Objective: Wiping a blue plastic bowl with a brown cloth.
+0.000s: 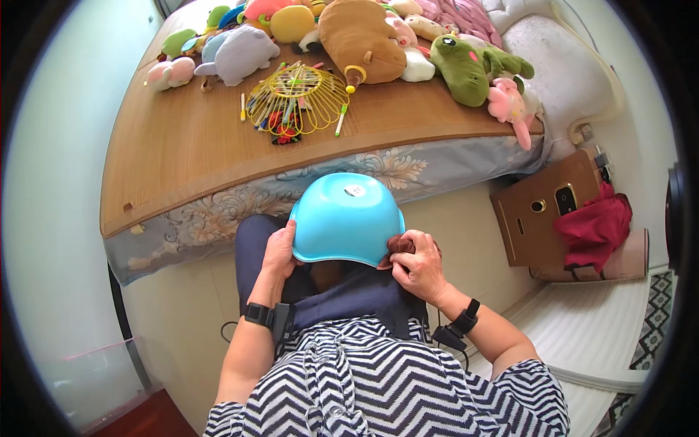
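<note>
A bright blue plastic basin (342, 218) is held above my lap, its underside facing up and away, with a small label on the base. My left hand (280, 247) grips the basin's left rim, thumb on the outer wall and the fingers hidden beneath. At the lower right rim, my right hand (419, 268) is closed on a bunched brown cloth (397, 251) that touches the basin's edge. The inside of the basin is out of sight.
Ahead stands a bed with a brown mat (182, 153). On it lie a yellow wire basket (298, 95) with pens and several plush toys, including a brown one (360, 40) and a green one (462, 69). To the right is a brown safe (528, 218) with red cloth (593, 226).
</note>
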A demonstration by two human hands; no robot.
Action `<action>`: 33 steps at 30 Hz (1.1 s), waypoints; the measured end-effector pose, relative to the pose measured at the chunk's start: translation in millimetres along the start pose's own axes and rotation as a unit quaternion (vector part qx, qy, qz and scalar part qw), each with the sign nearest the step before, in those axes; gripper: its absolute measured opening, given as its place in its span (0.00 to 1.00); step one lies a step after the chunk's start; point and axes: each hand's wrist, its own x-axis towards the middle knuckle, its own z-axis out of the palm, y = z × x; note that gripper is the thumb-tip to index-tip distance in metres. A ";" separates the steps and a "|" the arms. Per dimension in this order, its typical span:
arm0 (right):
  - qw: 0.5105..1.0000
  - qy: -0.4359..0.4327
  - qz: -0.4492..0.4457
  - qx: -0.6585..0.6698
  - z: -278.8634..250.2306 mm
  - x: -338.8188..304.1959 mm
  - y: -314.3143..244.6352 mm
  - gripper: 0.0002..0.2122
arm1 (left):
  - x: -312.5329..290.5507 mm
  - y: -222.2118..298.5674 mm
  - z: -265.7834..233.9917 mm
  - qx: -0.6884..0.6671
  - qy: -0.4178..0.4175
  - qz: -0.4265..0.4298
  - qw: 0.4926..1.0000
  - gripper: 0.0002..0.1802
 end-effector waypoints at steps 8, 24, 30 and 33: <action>0.990 0.021 0.123 0.061 38.1 15.4 68.1 0.03 | -3.0 6.7 9.3 -0.007 0.030 -0.012 0.999 0.25; 0.748 0.024 0.479 0.458 94.3 43.8 171.0 0.13 | 3.4 -2.4 -7.3 -0.054 -0.028 0.002 0.998 0.26; 0.688 0.113 0.441 0.565 46.0 57.9 152.4 0.20 | -8.7 3.5 -7.1 -0.067 -0.104 0.062 0.990 0.26; 0.684 0.106 0.389 0.608 15.2 65.7 145.6 0.23 | -12.5 7.4 -9.1 -0.074 -0.153 0.062 0.984 0.28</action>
